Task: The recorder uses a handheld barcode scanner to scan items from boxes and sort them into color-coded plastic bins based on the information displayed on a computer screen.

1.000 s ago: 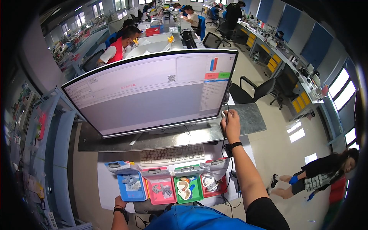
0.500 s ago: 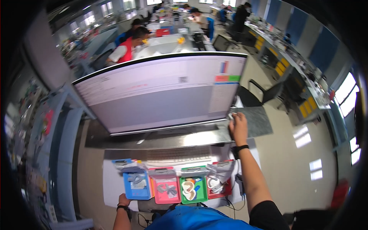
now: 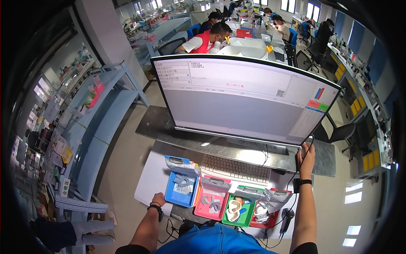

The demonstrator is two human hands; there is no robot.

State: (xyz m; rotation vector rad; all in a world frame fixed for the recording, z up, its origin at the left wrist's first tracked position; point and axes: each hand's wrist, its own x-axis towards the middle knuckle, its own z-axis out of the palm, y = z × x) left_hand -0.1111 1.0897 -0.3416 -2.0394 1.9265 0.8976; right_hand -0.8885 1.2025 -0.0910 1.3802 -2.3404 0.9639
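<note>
My left hand (image 3: 158,199) rests with curled fingers at the left side of a blue tray (image 3: 179,199); what it grips, if anything, is hidden. Grey horseshoe-shaped pieces (image 3: 182,181) lie in that tray. My right hand (image 3: 307,158) is closed at the lower right corner of a large monitor (image 3: 249,112), where a thin black cable passes; the thing under its fingers cannot be made out. Between my arms stand a pink tray (image 3: 207,211) with grey arch pieces, a green tray (image 3: 244,220) with cream dental models (image 3: 234,209), and a red tray (image 3: 270,221) with white pieces.
A keyboard (image 3: 234,168) lies behind the trays, below a metal shelf (image 3: 203,142) under the monitor. A black handheld device (image 3: 287,218) with a cord sits at right. Blue shelving (image 3: 105,127) stands left. A co-worker in a red vest (image 3: 207,40) sits beyond the monitor.
My view has swung to the left, so the monitor, trays and both hands appear farther right, and the picture is sharper. Both hands stay at about the same places beside the tray and monitor.
</note>
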